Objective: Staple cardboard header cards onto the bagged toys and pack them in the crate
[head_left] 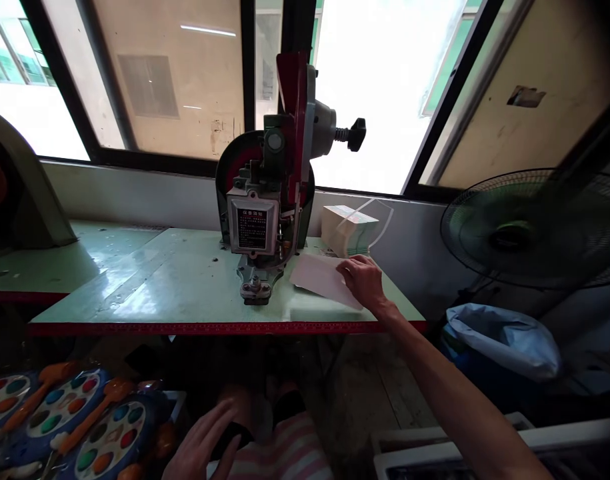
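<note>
The left hand [202,440] is low over the person's lap, by the striped cloth [289,450], its back up and its fingers loosely spread, with the thumb standing apart; it appears to hold nothing, though its underside is hidden. To its left are plastic-wrapped toy sets [97,433], blue with round spots of red, green and orange, and orange toy mallets [92,413] among them.

The right arm stretches forward from the lower right, above a white crate [425,447], nearly straight to the wrist. The right hand [365,283] is palm down over the right part of the pale green table [185,280], fingers bent and closed on the right side of a card [317,277] in a pinch.

The card is thin, flat and blank on its upper face, off-white with a faint pink cast. It slants across the tabletop just right of the press machine's [252,223] foot, with a dark shadow under its near edge; whether it is fully lifted is hard to tell.

Just behind the card is a squared stack of cards [347,230], its top printed, a pale strap looping up beside it. Farther right stands a black fan [515,233].
</note>
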`<state>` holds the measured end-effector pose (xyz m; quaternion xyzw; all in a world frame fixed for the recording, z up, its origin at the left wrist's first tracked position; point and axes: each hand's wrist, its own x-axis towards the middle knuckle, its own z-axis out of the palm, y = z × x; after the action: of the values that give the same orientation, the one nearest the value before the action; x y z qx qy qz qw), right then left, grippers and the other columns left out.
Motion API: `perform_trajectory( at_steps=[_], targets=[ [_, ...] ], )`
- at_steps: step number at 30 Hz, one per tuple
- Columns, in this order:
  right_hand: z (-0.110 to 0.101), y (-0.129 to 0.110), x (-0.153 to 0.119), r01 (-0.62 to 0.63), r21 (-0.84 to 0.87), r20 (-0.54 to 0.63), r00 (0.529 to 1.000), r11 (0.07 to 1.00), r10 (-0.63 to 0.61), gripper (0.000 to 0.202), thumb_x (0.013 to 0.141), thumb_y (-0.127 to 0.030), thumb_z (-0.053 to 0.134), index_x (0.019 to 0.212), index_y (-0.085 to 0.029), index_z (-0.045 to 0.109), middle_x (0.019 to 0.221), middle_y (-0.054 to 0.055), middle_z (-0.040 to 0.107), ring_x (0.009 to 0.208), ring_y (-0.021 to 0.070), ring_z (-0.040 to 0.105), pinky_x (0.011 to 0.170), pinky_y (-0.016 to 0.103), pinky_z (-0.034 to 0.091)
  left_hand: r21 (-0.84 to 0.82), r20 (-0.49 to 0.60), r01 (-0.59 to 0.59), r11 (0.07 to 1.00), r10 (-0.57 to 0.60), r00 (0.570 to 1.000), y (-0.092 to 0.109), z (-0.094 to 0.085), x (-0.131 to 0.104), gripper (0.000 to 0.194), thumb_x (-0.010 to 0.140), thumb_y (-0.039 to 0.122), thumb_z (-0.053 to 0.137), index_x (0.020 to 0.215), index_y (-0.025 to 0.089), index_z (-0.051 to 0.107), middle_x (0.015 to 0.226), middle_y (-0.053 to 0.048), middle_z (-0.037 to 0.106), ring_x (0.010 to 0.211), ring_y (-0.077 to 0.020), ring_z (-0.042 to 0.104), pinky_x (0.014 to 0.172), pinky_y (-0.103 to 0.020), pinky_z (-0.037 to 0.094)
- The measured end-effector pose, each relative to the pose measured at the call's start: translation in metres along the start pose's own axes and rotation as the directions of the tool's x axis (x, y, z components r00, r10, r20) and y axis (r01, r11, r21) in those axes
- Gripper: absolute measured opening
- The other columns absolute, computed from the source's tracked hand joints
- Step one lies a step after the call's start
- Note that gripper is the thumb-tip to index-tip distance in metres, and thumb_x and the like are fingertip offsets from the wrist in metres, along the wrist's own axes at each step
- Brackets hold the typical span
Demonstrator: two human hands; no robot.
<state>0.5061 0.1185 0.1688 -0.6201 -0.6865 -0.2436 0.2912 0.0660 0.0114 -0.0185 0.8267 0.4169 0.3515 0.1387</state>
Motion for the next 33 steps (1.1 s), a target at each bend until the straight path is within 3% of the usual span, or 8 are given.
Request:
perform_trajectory(
  at_steps=[8,13,16,19,22,26,29,33],
  targets=[
    [-0.06,-0.038,-0.035,-0.117,0.378,0.22,0.975,0.918,0.034,0.02,0.096,-0.032,0.062,0.093,-0.024,0.08,0.092,0.006,0.076,0.084,0.0205,0.069,0.077,0.03,0.05,-0.242,-0.093,-0.035,0.97,0.012,0.996,0.076,-0.015,0.096,0.033,0.097,0.042,0.057,0.121,0.028,0.074,0.157,-0.007,0.048,0.131,-0.0309,0.06,0.104,-0.045,0.056],
    [-0.073,-0.071,-0.082,-0.212,0.64,0.364,0.93,0.738,-0.048,0.023,0.096,-0.041,0.065,0.092,-0.026,0.081,0.093,0.003,0.078,0.089,0.0199,0.071,0.081,0.029,0.054,-0.442,0.129,0.026,0.897,0.035,0.991,0.106,-0.014,0.132,0.034,0.097,0.041,0.053,0.108,0.023,0.079,0.129,-0.01,0.069,0.112,-0.0247,0.069,0.093,-0.033,0.059],
    [-0.084,-0.051,-0.125,-0.369,0.613,0.412,0.904,0.698,0.117,0.03,0.094,-0.05,0.064,0.091,-0.025,0.081,0.091,0.003,0.079,0.085,0.0214,0.072,0.077,0.029,0.055,-0.488,0.252,0.072,0.87,0.061,0.966,0.1,0.001,0.126,0.033,0.095,0.037,0.052,0.097,0.022,0.081,0.109,-0.007,0.077,0.097,-0.022,0.073,0.086,-0.028,0.059],
    [-0.107,-0.006,-0.188,-0.598,0.282,0.468,0.769,0.751,0.436,0.046,0.094,-0.056,0.059,0.068,-0.022,0.074,0.066,0.004,0.074,0.063,0.019,0.066,0.062,0.027,0.047,-0.456,0.299,0.147,0.878,-0.005,0.954,0.077,0.018,0.109,0.031,0.091,0.041,0.056,0.096,0.024,0.081,0.112,-0.005,0.078,0.1,-0.0224,0.073,0.089,-0.026,0.057],
    [-0.126,0.027,-0.267,-0.596,-0.224,0.634,0.511,0.771,0.58,0.047,0.09,-0.052,0.062,0.056,-0.02,0.069,0.058,0.007,0.07,0.064,0.0226,0.067,0.063,0.029,0.043,-0.407,0.349,0.22,0.887,-0.072,0.935,0.054,0.032,0.095,0.032,0.09,0.046,0.059,0.099,0.026,0.082,0.115,-0.003,0.078,0.107,-0.0225,0.072,0.089,-0.022,0.055],
    [-0.105,0.016,-0.373,-0.618,-0.329,0.786,0.24,0.714,0.57,0.039,0.079,-0.053,0.073,0.102,-0.021,0.078,0.099,0.01,0.08,0.095,0.0317,0.073,0.076,0.032,0.048,-0.403,0.396,0.242,0.883,-0.069,0.915,0.047,0.045,0.091,0.034,0.09,0.047,0.058,0.1,0.026,0.082,0.113,-0.003,0.079,0.106,-0.0223,0.073,0.09,-0.021,0.054],
    [-0.065,-0.015,-0.425,-0.792,-0.256,0.733,0.215,0.554,0.645,0.056,0.09,-0.053,0.06,0.134,-0.019,0.065,0.129,0.014,0.072,0.116,0.0307,0.068,0.092,0.035,0.049,-0.427,0.401,0.234,0.874,-0.049,0.915,0.055,0.049,0.091,0.033,0.088,0.045,0.058,0.097,0.025,0.083,0.108,-0.003,0.08,0.102,-0.0227,0.074,0.09,-0.023,0.055],
    [-0.026,-0.038,-0.446,-0.838,-0.225,0.646,0.254,0.498,0.719,0.04,0.092,-0.039,0.056,0.127,-0.025,0.069,0.131,0.011,0.071,0.118,0.0294,0.066,0.097,0.036,0.047,-0.444,0.39,0.227,0.867,-0.041,0.92,0.061,0.05,0.086,0.031,0.086,0.043,0.059,0.094,0.025,0.083,0.104,-0.004,0.081,0.098,-0.0229,0.076,0.088,-0.023,0.057]
  ],
)
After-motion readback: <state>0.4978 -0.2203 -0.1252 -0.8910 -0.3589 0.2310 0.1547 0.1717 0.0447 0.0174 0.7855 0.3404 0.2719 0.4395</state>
